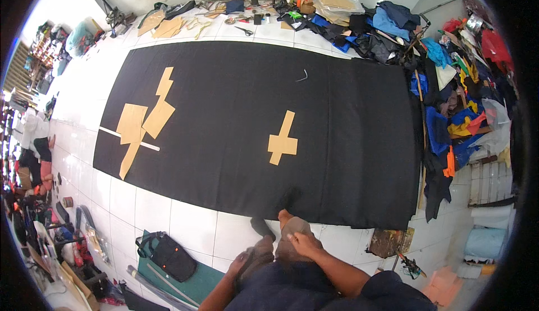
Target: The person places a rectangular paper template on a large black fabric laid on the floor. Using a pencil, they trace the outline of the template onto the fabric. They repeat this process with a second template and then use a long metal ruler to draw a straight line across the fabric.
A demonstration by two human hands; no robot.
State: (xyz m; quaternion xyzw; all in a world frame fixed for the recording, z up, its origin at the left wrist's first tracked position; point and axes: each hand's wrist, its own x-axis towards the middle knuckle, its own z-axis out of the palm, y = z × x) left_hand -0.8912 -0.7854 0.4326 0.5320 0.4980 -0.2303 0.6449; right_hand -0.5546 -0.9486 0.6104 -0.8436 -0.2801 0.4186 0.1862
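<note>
My right hand (pixel 303 244) is at the knee of my brown trouser leg (pixel 296 226), its fingers drawn together on the cloth. My left hand (pixel 240 260) hangs beside the other leg; its fingers are partly hidden and small. Before me a large black fabric sheet (pixel 224 103) lies spread on the floor, and one of my feet is at its near edge. Tan card pattern pieces (pixel 282 145) form a small group right of its middle. More tan pattern pieces (pixel 132 123) lie at the left, with a white ruler (pixel 150 146) among them.
Scissors (pixel 245 31) and card scraps (pixel 168 27) lie along the far wall. Heaped fabric scraps (pixel 387 30) line the far right and right side. A black bag (pixel 171 256) sits on a green mat (pixel 210 280) at near left. Another person (pixel 39 142) is at far left.
</note>
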